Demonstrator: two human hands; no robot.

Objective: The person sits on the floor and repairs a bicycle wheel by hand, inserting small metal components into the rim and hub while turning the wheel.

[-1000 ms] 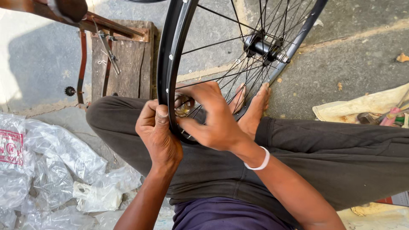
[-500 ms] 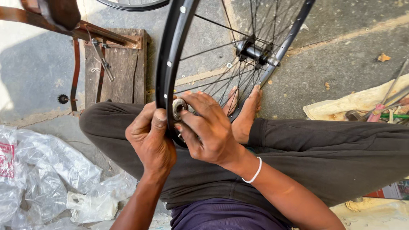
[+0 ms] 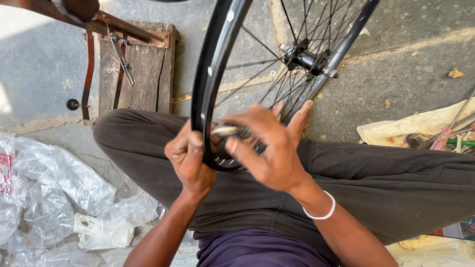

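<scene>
Both hands (image 3: 232,153) on black wheel rim (image 3: 210,84), crumpled plastic bags (image 3: 44,193) nearby.

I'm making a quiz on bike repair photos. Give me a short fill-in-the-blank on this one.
1. The left hand grips the black wheel ____ at its lowest part.
2. The right hand wears a ____ wristband.
3. The spokes meet at the hub, which is seen above the ____ hand.
4. The crumpled clear plastic lies beside the person's ____ leg.

Missing words: rim; white; right; left
</scene>
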